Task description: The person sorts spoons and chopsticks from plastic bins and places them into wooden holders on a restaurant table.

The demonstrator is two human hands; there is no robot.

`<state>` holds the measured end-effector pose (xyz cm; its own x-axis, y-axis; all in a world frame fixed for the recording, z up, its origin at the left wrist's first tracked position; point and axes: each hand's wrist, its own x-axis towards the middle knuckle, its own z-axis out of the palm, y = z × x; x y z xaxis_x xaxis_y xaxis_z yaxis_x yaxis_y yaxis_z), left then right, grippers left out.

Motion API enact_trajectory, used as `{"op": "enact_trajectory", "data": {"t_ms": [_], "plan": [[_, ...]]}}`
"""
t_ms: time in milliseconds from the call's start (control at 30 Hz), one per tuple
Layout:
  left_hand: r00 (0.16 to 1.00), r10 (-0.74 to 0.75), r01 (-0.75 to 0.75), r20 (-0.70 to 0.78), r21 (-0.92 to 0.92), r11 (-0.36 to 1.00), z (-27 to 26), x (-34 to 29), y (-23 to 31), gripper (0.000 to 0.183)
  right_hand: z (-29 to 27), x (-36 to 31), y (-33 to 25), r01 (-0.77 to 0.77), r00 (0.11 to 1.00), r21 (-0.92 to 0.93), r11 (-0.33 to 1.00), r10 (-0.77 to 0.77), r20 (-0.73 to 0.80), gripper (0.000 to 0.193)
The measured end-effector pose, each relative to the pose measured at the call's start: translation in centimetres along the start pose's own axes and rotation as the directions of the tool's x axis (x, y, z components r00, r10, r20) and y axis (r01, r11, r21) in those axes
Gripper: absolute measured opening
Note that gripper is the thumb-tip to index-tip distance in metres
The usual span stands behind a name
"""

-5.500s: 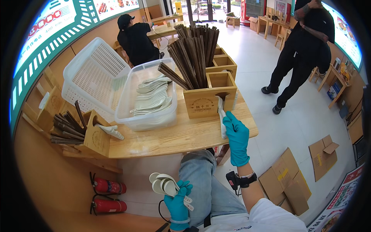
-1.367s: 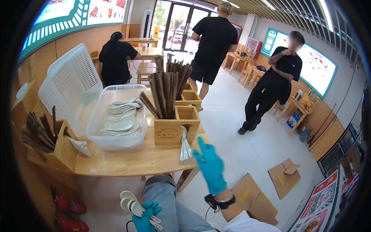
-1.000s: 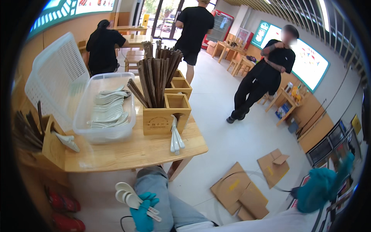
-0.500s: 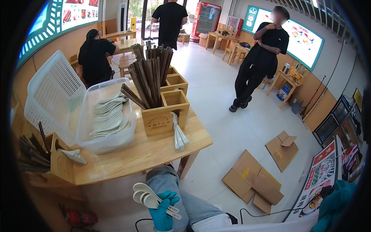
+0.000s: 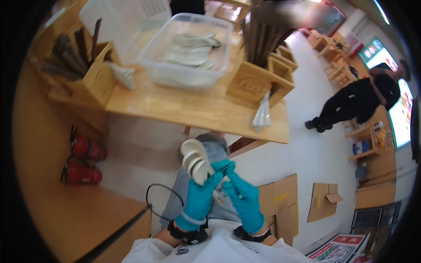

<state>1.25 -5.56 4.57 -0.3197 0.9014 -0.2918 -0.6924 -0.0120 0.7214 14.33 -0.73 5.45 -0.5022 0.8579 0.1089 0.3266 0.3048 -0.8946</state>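
Observation:
Both my hands wear teal gloves and meet above my lap. My left hand (image 5: 198, 198) is closed round several white soup spoons (image 5: 193, 158), stacked with their bowls sticking up toward the table. At the handle end, my right hand (image 5: 244, 196) has its fingers bent in and pressed against the spoon handles, partly hiding them. A clear plastic bin (image 5: 184, 78) with more white spoons (image 5: 189, 51) stands on the wooden table (image 5: 171, 108) ahead. Right of it is a wooden holder (image 5: 251, 83) with dark chopsticks (image 5: 263, 37) and white spoons (image 5: 262, 113) in its side slot.
A second holder (image 5: 101, 81) with chopsticks and spoons stands at the left. A white perforated basket (image 5: 125, 22) leans behind the bin. Two fire extinguishers (image 5: 84, 171) sit at lower left. Flattened cardboard (image 5: 280, 199) lies on the floor at right. A person in black (image 5: 359, 98) stands beyond.
My right hand has come in from the far right to the spoons in my left hand. The view has tilted down and turned, so the table sits higher in it.

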Motion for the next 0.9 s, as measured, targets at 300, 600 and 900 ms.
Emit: {"op": "enact_trajectory", "data": {"t_ms": [300, 600, 900], "plan": [[0.995, -0.030, 0.039, 0.095, -0.100, 0.994, 2.2, 1.2, 0.8, 0.038, -3.2, 2.4, -0.6, -0.209, 0.934, 0.537, 0.817, 0.330, -0.139, 0.030], [0.996, -0.068, 0.065, 0.051, 0.054, 0.996, 1.0, 2.1, 0.0, 0.034, -9.9, 8.3, 4.7, -0.121, 0.959, 0.881, -0.458, 0.175, 0.223, 0.044], [1.000, -0.027, 0.028, -0.003, 0.050, 0.998, 0.8, 2.1, -0.2, 0.033, -8.6, 12.6, 4.6, -0.135, 0.938, 0.595, -0.792, 0.093, 0.335, 0.039]]}}
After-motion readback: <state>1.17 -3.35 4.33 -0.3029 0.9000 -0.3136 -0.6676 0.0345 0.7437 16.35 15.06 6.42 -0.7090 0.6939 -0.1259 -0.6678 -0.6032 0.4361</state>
